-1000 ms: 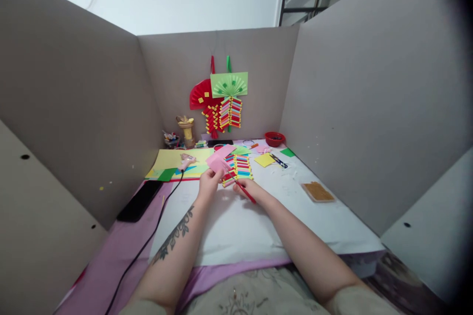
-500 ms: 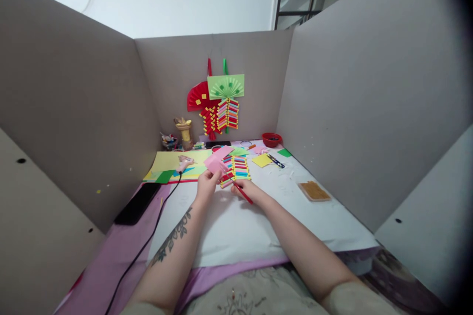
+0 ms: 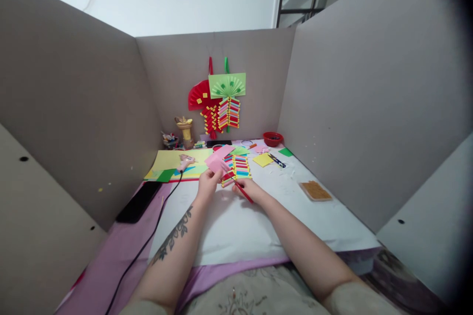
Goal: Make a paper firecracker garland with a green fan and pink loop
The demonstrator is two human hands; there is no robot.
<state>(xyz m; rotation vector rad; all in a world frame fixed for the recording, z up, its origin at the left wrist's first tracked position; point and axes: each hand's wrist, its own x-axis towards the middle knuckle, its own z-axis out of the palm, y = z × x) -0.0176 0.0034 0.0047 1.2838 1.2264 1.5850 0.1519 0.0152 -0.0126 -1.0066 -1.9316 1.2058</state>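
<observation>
"The paper?"
"Pink, pinched in the left hand, nearer the far edge of the surface."
"Scissors?"
"Red-handled, gripped in the right hand; long axis slanting, tips toward the far left corner."

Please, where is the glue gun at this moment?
In the head view, the glue gun lies over yellow paper, beyond and left of the left hand.

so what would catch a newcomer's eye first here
Probably the red fan and green fan, hanging bright against the grey back panel. Next, the pink paper in the left grip and the red tool in the right grip, with coloured rolls lying just past the right one.
</observation>
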